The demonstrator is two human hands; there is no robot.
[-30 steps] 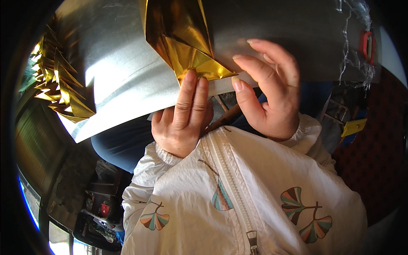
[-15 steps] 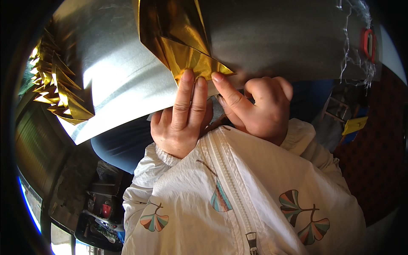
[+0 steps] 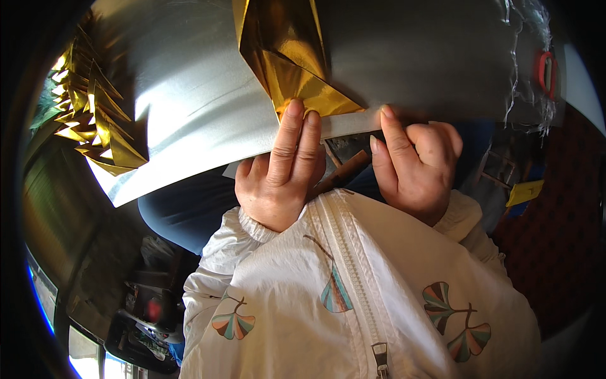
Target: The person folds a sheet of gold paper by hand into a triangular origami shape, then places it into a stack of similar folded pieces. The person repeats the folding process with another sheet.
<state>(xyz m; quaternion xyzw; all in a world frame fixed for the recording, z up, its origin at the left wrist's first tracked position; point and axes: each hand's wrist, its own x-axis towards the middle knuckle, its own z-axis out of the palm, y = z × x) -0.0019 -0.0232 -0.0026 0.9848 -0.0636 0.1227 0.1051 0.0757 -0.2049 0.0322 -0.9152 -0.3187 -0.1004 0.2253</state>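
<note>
A sheet of shiny gold foil paper [image 3: 309, 82], folded into a point at its lower right, lies on the grey metallic tabletop [image 3: 189, 95] near its front edge. Two stretched fingers of my left hand [image 3: 278, 170] press on the paper's near edge; the other fingers are bent. To the right, my right hand [image 3: 416, 161] is apart from the paper. Its index finger is stretched out to the table edge, the thumb stands off from it, and the remaining fingers are curled. Nothing shows between its fingers.
Several folded gold paper pieces [image 3: 101, 120] are nested in a row at the table's left. A red-rimmed object [image 3: 546, 74] and clear plastic strands [image 3: 516, 69] lie at the right edge. A black bin-like container [image 3: 136, 341] stands at lower left.
My right hand has come off the gold paper and moved right along the table edge. My left fingers stay on the paper. The whole view has shifted slightly.
</note>
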